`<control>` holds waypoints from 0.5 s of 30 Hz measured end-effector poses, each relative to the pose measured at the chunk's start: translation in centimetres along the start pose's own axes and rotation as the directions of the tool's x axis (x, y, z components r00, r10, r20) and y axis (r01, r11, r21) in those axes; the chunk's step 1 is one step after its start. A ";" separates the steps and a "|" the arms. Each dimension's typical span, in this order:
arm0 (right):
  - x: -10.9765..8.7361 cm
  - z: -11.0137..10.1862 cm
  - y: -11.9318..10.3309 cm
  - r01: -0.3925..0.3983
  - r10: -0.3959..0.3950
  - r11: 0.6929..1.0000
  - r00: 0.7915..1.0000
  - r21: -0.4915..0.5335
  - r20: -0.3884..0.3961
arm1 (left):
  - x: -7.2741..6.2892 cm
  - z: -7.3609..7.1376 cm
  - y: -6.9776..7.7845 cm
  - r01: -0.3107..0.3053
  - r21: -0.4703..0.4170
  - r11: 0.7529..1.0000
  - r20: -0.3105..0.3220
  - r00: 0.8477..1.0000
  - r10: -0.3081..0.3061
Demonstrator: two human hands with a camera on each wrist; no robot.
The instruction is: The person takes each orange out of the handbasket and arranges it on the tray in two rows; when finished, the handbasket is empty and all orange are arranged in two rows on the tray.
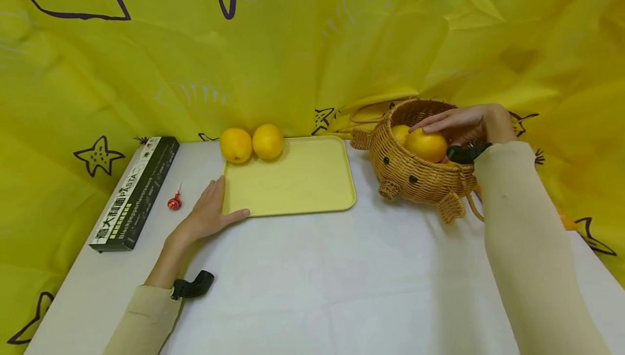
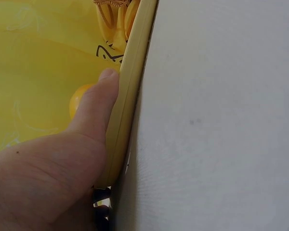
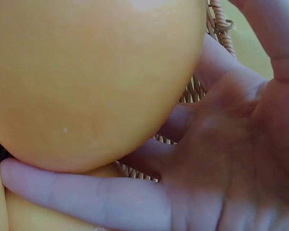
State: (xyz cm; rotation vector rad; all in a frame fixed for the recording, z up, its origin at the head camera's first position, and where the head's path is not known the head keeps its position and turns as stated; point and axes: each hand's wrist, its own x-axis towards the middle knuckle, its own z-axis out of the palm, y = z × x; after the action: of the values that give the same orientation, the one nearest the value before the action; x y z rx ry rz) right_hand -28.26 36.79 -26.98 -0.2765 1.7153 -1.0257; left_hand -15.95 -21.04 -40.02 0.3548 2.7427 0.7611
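Note:
My left hand (image 1: 207, 211) rests at the near left corner of a pale yellow tray (image 1: 293, 181), fingers along its left side and straight thumb along its near edge. The left wrist view shows that thumb (image 2: 94, 106) against the tray's rim (image 2: 127, 101). Two oranges, one on the left (image 1: 236, 145) and one on the right (image 1: 268, 141), sit side by side at the tray's far left corner. My right hand (image 1: 471, 121) reaches into a wicker basket (image 1: 405, 176) and grips an orange (image 1: 426, 146). That orange (image 3: 96, 82) hides parts of the fingers in the right wrist view.
More oranges (image 1: 400, 133) lie in the basket, partly hidden. A black-and-white pasta box (image 1: 136, 195) stands at the table's left, with a red lollipop (image 1: 174, 201) beside it. Behind the white-covered table (image 1: 312, 273) hangs a yellow curtain (image 1: 293, 62) with drawn stars.

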 end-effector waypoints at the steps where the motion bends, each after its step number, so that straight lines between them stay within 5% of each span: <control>1: -0.1 0.1 0.0 -0.004 0.004 1.000 1.000 -0.001 -0.002 | 0.0 0.0 0.0 0.000 0.001 1.000 0.002 1.000 0.000; 15: 0.3 0.2 0.0 0.025 -0.025 1.000 1.000 0.011 0.003 | -0.3 -0.3 0.1 0.015 -0.004 1.000 0.009 1.000 -0.015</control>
State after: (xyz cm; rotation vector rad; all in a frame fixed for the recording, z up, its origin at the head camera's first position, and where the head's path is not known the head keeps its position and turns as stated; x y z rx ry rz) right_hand -28.19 36.56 -27.19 -0.2924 1.7068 -1.0519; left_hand -15.78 -21.18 -39.64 0.3357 2.7319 0.7589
